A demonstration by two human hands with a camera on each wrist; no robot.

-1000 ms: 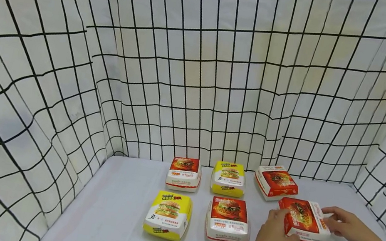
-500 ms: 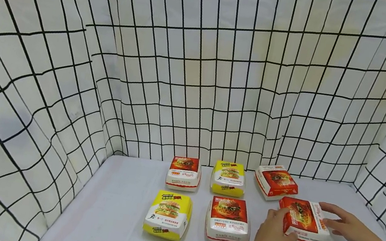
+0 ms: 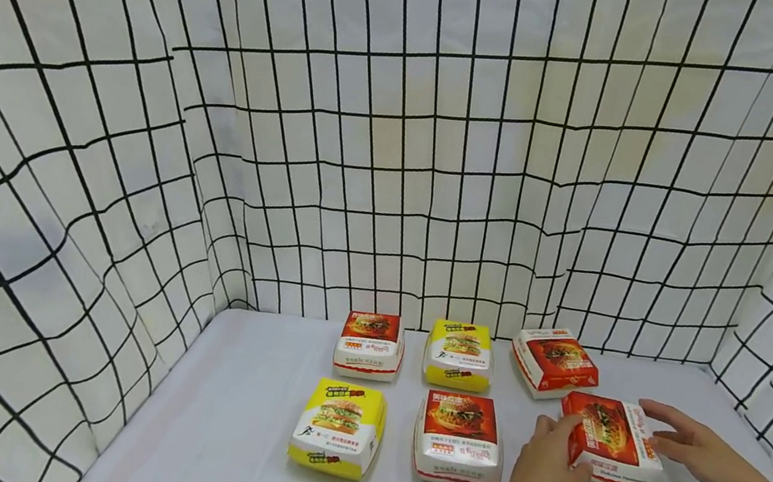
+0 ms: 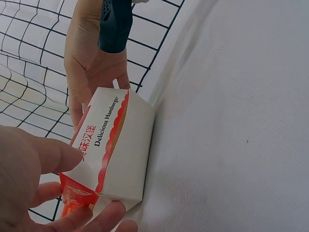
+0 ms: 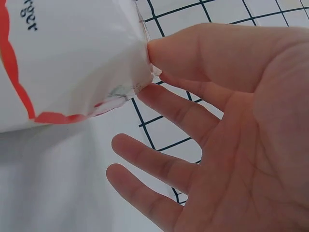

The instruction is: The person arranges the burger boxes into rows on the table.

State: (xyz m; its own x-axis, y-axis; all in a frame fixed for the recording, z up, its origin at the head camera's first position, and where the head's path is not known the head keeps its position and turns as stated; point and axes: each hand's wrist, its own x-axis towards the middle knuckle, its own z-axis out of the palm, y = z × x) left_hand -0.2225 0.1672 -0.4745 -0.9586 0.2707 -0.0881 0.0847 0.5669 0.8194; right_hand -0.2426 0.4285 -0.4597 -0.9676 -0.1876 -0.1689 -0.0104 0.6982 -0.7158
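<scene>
A red and white hamburger box (image 3: 607, 441), printed with a burger, lies at the right of the table in the head view. My left hand (image 3: 549, 462) holds its left side; in the left wrist view the thumb (image 4: 63, 155) touches the lettered face and the other fingers (image 4: 108, 216) lie at the near corner. A narrow brownish strip shows below the lid's scalloped red edge. At the box's right side, my right hand (image 3: 701, 459) pinches a corner between thumb (image 5: 174, 50) and forefinger, while its lower fingers (image 5: 149, 157) stand apart from the box.
Behind the held box sits a tilted red box (image 3: 555, 363). Further left are a front red box (image 3: 459, 440), a front yellow box (image 3: 337, 429), a back yellow box (image 3: 459, 355) and a back red box (image 3: 370, 345). Black netting (image 3: 436, 170) over white cloth encloses the white table (image 3: 214, 416).
The fingers of my right hand have shifted slightly up along the box's right edge. My left hand and the other boxes stay nearly where they were.
</scene>
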